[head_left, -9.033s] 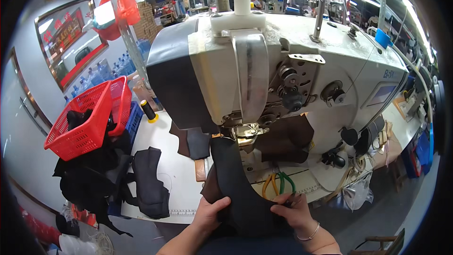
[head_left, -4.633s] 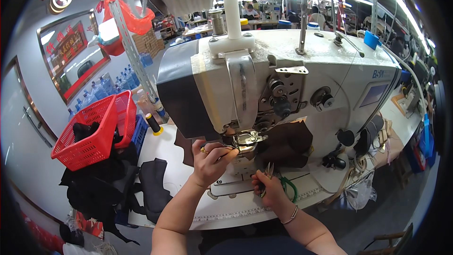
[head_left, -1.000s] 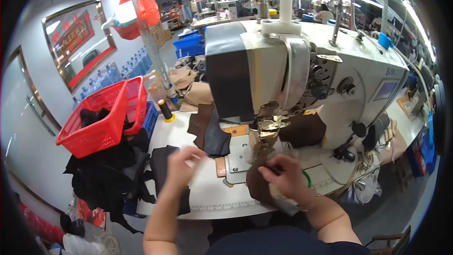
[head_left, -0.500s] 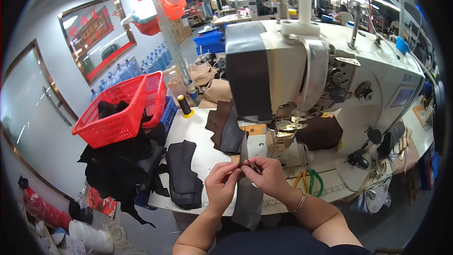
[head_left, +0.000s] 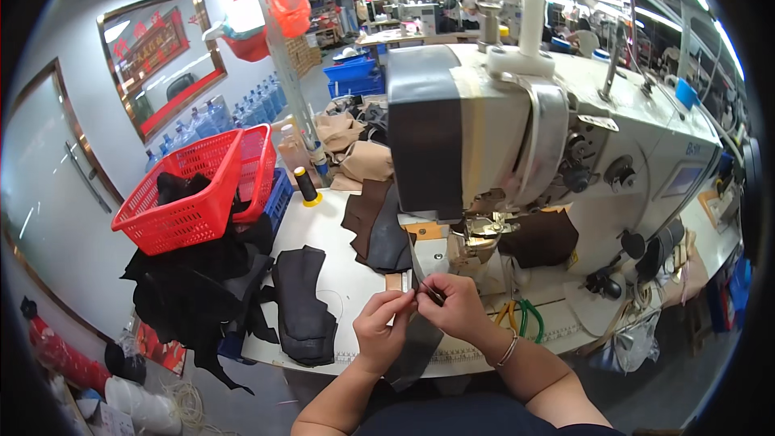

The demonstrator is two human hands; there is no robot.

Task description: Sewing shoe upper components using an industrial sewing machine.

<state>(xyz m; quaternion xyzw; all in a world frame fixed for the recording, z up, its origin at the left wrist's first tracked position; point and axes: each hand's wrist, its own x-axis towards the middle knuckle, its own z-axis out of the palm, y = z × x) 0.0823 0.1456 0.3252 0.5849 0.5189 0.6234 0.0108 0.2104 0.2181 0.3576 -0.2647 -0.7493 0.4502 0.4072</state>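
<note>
we see one dark, flexible piece (head_left: 418, 347) between two bare hands, passing up between the fingertips and hanging below them, in front of the table's near edge. the left hand (head_left: 383, 327) pinches it from the left, thumb and fingers closed on it. the right hand (head_left: 454, 307) grips it from the right, fingers curled, just beside the left; one bracelet (head_left: 509, 350) circles that wrist.

beyond the fingertips, on one white table (head_left: 329, 230), we find one brown piece (head_left: 365, 214) partly under one dark grey piece (head_left: 387, 242). to the left lies one stack of dark pieces (head_left: 305, 307); we cannot count its layers. yellow and green tool handles (head_left: 529, 321) lie near the right wrist.

further out, we see one large sewing machine (head_left: 500, 129), one black spool (head_left: 306, 184) on a yellow base, and two red baskets (head_left: 182, 214), the left one holding dark scraps (head_left: 179, 187).
</note>
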